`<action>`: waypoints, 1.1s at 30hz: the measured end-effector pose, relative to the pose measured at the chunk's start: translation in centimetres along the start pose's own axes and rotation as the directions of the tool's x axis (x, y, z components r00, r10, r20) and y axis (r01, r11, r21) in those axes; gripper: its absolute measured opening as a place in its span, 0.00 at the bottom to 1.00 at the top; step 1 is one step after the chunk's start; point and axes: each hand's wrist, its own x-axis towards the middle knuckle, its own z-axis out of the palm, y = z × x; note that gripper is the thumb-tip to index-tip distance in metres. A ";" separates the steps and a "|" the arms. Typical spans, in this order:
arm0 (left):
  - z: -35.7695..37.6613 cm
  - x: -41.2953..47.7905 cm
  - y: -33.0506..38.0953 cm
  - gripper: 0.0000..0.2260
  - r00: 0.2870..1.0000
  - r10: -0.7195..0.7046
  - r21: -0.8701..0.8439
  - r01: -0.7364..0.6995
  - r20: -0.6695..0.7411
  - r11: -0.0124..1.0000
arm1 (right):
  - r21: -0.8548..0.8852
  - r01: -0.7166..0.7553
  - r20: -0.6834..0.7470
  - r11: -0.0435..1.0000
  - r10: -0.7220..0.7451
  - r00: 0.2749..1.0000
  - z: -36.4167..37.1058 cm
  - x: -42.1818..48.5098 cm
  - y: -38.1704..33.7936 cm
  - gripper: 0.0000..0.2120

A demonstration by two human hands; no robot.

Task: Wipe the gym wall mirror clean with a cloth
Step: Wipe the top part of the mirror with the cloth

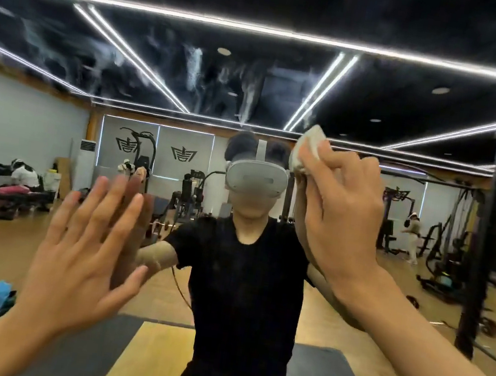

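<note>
Now right hand [342, 213] grips bunched cloth [304, 151] pressed to mirror [284, 103], likely working toward smears [193, 65] above; left hand [85, 248] flat, fingers spread, empty, probably bracing.

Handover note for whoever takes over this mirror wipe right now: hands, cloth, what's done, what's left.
Hands: the left hand is open with straight fingers, flat against the mirror, and holds nothing. The right hand grips the cloth, which is bunched and pressed to the glass about head height, right of centre.
Done: the lower glass looks free of marks. How much of it has actually been wiped cannot be told.
Left: white streaks run across the upper glass, above and left of the cloth. Work up there next.
</note>
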 end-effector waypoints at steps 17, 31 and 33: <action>2.0 -1.9 -2.4 0.39 0.994 0.035 -0.055 -0.041 -0.108 0.998 | -0.081 -0.108 -0.057 0.991 0.103 0.993 2.1 9.0 -2.4 0.17; 2.1 -2.1 -2.5 0.38 0.995 0.027 -0.064 -0.033 -0.094 0.997 | -0.232 0.117 0.017 0.966 -0.117 0.993 2.0 14.6 -0.2 0.18; 2.2 -2.1 -2.6 0.39 0.995 0.024 -0.063 -0.030 -0.093 0.998 | -0.236 0.017 -0.047 0.972 -0.028 0.998 3.6 14.3 -1.5 0.18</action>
